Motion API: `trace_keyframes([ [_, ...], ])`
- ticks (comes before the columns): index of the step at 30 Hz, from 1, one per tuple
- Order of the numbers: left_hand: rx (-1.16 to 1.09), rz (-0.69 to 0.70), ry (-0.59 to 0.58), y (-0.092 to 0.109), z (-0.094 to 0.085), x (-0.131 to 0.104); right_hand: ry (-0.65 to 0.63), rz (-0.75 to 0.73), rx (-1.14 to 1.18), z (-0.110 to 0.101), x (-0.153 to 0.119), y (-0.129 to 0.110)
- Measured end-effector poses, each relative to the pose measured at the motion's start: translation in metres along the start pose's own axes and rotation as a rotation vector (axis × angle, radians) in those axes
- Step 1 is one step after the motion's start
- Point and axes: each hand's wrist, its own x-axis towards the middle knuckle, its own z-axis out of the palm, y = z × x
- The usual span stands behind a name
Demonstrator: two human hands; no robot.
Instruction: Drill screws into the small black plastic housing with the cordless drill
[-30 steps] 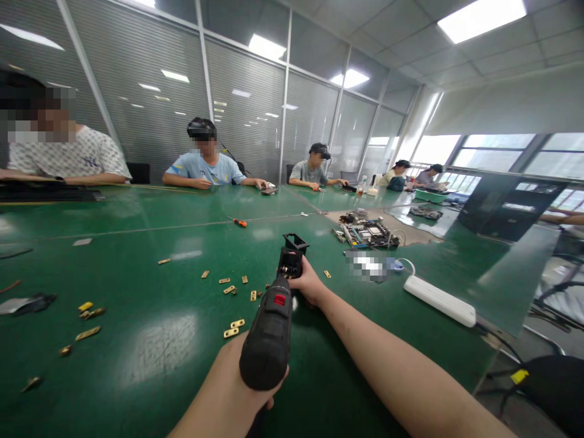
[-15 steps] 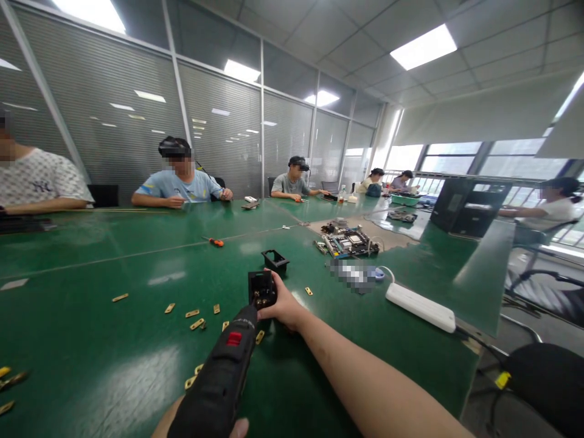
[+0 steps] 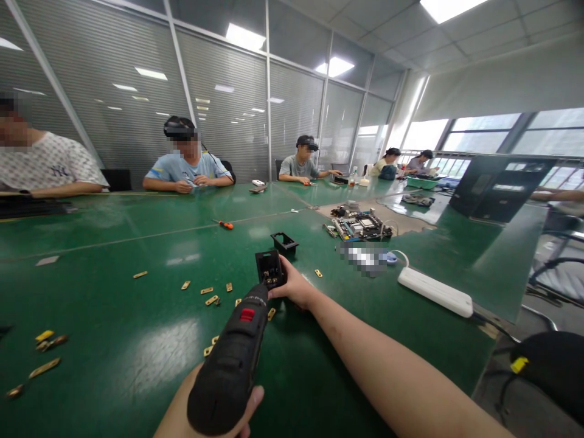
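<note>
On the green tabletop (image 3: 100,255), from where I stand, the black power drill (image 3: 228,359) slants up and rightward from the bottom of the frame, its long axis running to the open black plastic housing (image 3: 263,263) near the centre. The left hand (image 3: 252,406) is wrapped round the drill, low down; the right hand (image 3: 294,286), nearer the housing, clamps its right side, forearm reaching in from lower right. Small brass strips (image 3: 212,300) lie leftward.

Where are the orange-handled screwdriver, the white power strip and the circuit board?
Orange-handled screwdriver (image 3: 226,225): head view, on its handle.
White power strip (image 3: 434,292): head view, on its casing.
Circuit board (image 3: 354,229): head view, on its surface.
</note>
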Motion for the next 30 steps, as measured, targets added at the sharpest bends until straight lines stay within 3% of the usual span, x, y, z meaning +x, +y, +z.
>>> trace_keyframes([
  [6,-0.126,0.022,-0.021,0.004,-0.001,0.0,-0.022,0.037,0.028,-0.001,0.0,-0.002],
  [14,-0.109,0.021,-0.062,0.004,-0.006,-0.002,-0.012,0.057,0.059,0.0,0.001,-0.002],
  [19,-0.152,-0.015,-0.003,0.01,-0.005,-0.002,0.001,0.057,0.054,0.0,0.001,-0.002],
  [30,-0.316,-0.031,0.004,0.041,-0.008,-0.014,0.028,0.06,0.005,0.0,0.0,0.001],
])
